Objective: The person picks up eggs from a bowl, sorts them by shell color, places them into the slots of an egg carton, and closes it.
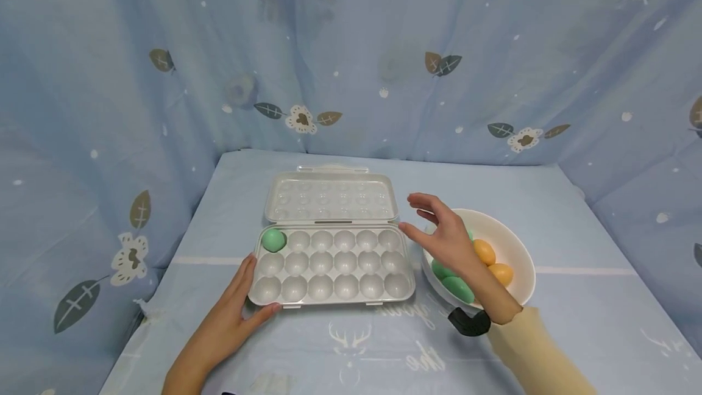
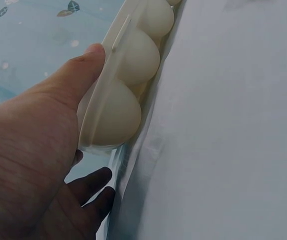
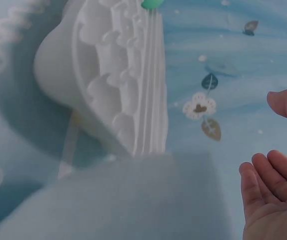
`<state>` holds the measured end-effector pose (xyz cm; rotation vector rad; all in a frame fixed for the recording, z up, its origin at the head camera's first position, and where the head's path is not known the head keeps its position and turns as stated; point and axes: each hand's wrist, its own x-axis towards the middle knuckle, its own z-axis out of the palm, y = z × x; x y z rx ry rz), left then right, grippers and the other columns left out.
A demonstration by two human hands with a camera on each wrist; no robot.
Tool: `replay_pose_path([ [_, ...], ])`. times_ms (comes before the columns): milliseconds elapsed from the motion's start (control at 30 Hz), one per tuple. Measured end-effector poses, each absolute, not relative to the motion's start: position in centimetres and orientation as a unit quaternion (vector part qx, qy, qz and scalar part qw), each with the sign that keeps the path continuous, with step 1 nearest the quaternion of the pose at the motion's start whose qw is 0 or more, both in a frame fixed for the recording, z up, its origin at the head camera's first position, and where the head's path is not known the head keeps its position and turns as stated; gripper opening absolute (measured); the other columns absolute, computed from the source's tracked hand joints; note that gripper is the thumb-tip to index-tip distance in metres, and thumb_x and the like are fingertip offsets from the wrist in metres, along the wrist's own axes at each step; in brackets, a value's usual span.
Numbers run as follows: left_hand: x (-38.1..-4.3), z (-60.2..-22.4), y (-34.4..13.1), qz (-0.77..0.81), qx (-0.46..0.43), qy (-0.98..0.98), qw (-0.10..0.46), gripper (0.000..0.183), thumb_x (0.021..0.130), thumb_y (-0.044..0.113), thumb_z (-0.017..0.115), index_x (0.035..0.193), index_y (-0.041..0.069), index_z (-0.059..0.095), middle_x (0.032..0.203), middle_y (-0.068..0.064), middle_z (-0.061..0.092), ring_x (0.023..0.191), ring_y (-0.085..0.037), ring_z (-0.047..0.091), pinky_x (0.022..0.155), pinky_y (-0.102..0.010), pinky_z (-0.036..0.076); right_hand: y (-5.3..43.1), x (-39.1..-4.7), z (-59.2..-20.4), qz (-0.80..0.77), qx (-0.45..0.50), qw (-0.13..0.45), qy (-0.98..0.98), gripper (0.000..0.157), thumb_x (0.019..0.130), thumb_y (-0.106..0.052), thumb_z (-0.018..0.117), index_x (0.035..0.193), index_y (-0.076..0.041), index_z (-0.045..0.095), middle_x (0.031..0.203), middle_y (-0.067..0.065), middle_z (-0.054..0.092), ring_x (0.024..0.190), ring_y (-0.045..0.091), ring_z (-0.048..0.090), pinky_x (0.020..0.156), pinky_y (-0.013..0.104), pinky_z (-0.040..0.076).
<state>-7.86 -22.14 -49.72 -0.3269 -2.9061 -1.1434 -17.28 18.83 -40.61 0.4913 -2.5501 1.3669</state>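
Hinged egg tray lies open on the tablecloth, green egg in its back-left cup; left hand rests, fingers relaxed, against the near-left corner. Right hand, fingers apart, hovers over the left side of a white bowl of green and orange eggs. Cloth lettering: I can make out "the".

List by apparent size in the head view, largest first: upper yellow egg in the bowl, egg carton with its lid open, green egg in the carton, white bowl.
1. Egg carton, lid included
2. White bowl
3. Green egg and upper yellow egg: too alike to rank
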Motion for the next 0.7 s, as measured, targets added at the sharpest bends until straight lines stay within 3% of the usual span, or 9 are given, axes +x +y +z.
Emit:
replay_pose_path([
  [400, -7.9, -49.6, -22.2, -0.370, -0.103, -0.923, -0.002, 0.107, 0.093, 0.053, 0.073, 0.167, 0.014, 0.006, 0.173, -0.014, 0.010, 0.155, -0.043, 0.021, 0.115, -0.068, 0.030, 22.2, -16.0, -42.0, 0.417, 0.111, 0.084, -0.898, 0.059, 0.092, -0.030, 0.081, 0.141, -0.007, 0.058, 0.138, 0.011, 0.064, 0.126, 0.031, 0.062, 0.105, 0.052, 0.053],
  [700, -7.9, -49.6, -22.1, -0.370, -0.102, -0.924, -0.002, 0.108, 0.093, 0.054, 0.073, 0.167, 0.013, 0.007, 0.173, -0.014, 0.011, 0.155, -0.043, 0.022, 0.115, -0.068, 0.030, 24.0, -14.8, -42.8, 0.397, 0.098, 0.072, -0.910, 0.053, 0.093, -0.030, 0.080, 0.136, -0.007, 0.060, 0.131, 0.012, 0.067, 0.120, 0.031, 0.065, 0.100, 0.047, 0.056],
])
